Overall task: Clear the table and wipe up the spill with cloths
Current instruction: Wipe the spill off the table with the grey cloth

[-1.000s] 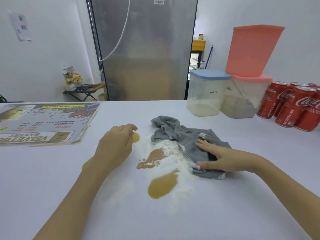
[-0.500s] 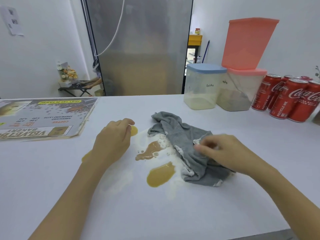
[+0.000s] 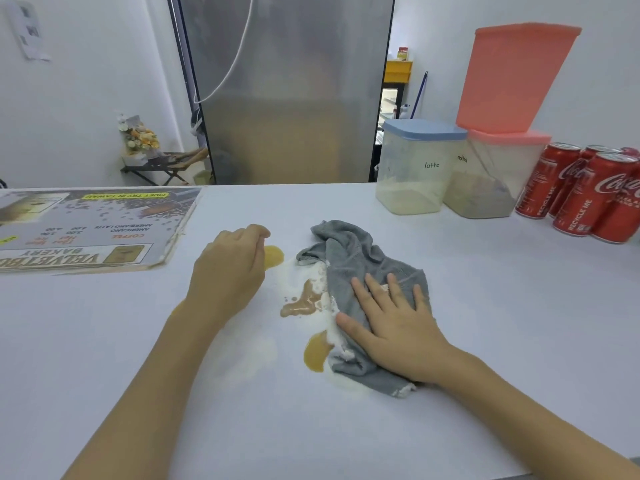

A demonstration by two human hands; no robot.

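A crumpled grey cloth (image 3: 349,254) lies on the white table (image 3: 485,323), over the right side of a spill. My right hand (image 3: 391,320) presses flat on the cloth with fingers straight and spread. The spill is brown liquid (image 3: 301,303) with white powder (image 3: 322,282) around it, a yellowish puddle (image 3: 315,351) at the cloth's near edge and a small yellow puddle (image 3: 273,256) further back. My left hand (image 3: 228,268) rests on the table left of the spill, fingers loosely curled, holding nothing.
A bakery menu board (image 3: 86,230) lies flat at the left. At the back right stand a blue-lidded tub marked latte (image 3: 415,168), a pink-lidded tub (image 3: 491,178) with a pink container (image 3: 512,77) on top, and several red cola cans (image 3: 588,195).
My right hand went from pinching and bunching the cloth to lying flat on it, and the cloth now covers more of the near puddle. My left hand stayed put.
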